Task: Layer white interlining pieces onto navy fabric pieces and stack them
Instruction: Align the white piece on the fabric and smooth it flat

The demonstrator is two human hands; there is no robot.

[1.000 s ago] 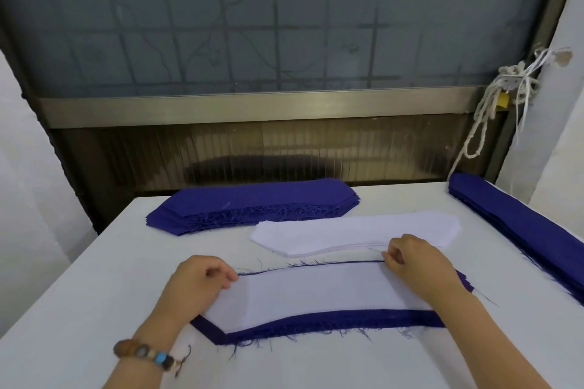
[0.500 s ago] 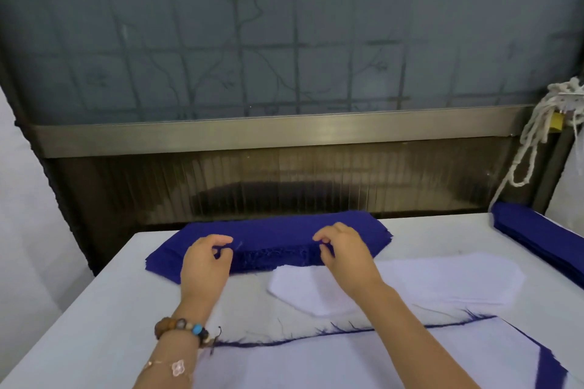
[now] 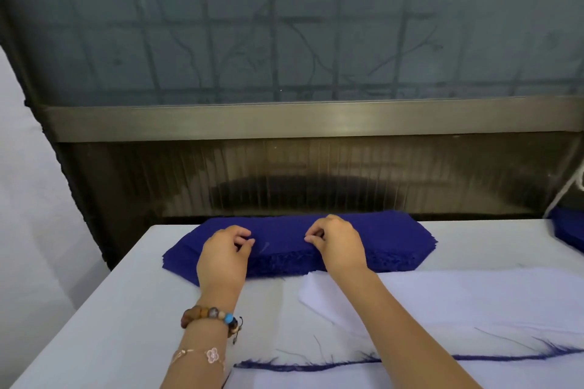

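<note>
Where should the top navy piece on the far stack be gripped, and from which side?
Grip the top navy piece at its frayed near long edge, coming from the person's side. Layers fan out there, so one ply likely peels off. It is long and limp, so two spaced pinches suit, where the left hand and right hand sit.

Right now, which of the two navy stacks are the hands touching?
The navy stack at the far middle: left hand and right hand rest on its near edge. The other stack lies untouched at the right edge.
</note>
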